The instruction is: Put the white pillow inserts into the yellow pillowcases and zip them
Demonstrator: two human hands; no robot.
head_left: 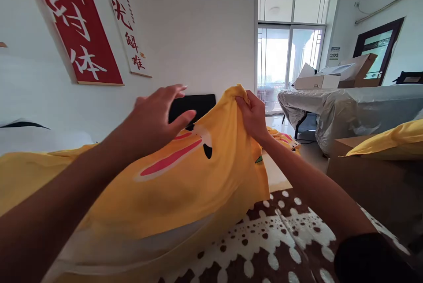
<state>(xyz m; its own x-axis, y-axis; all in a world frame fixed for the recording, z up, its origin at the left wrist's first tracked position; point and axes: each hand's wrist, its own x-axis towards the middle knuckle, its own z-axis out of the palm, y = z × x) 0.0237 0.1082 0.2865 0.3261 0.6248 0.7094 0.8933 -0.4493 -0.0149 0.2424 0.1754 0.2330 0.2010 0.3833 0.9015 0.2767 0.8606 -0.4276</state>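
Note:
A large yellow cloth [172, 195] with pink, white and black printed shapes spreads across the middle and left of the view; it looks like a bed cover. My right hand [253, 113] pinches its upper edge and lifts it into a peak, from which folds hang down. My left hand [161, 113] is raised in front of the cloth, fingers apart, holding nothing. Beneath the yellow cloth lies a brown and white spotted blanket [277, 230]. More patterned yellow fabric [286, 138] shows behind my right wrist.
On the right, a brown cardboard box [350, 173] carries a yellow pillow-like piece [393, 142]. Farther back, a table under plastic sheeting [363, 107] holds opened boxes [319, 81]. A dark panel [205, 103] stands behind the cloth, and hanging scrolls [82, 27] line the left wall.

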